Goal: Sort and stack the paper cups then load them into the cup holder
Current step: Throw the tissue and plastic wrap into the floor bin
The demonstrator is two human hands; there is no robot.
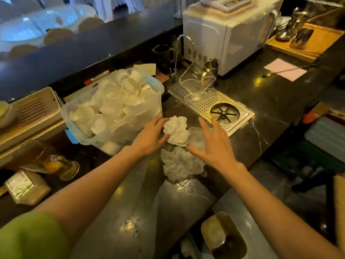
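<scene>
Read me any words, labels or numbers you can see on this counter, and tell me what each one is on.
None can be read.
Box at lower left: white label with green print, too blurred to read.
Red-tipped marker behind the cup bin: markings too small.
Scale display atop the white appliance: no digits legible.
Pink paper: appears blank.

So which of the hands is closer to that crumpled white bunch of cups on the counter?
The left. The left hand has fingers touching the white bunch of cups from its left side; the right hand, spread open, hovers just to its right, apart from it.
</scene>
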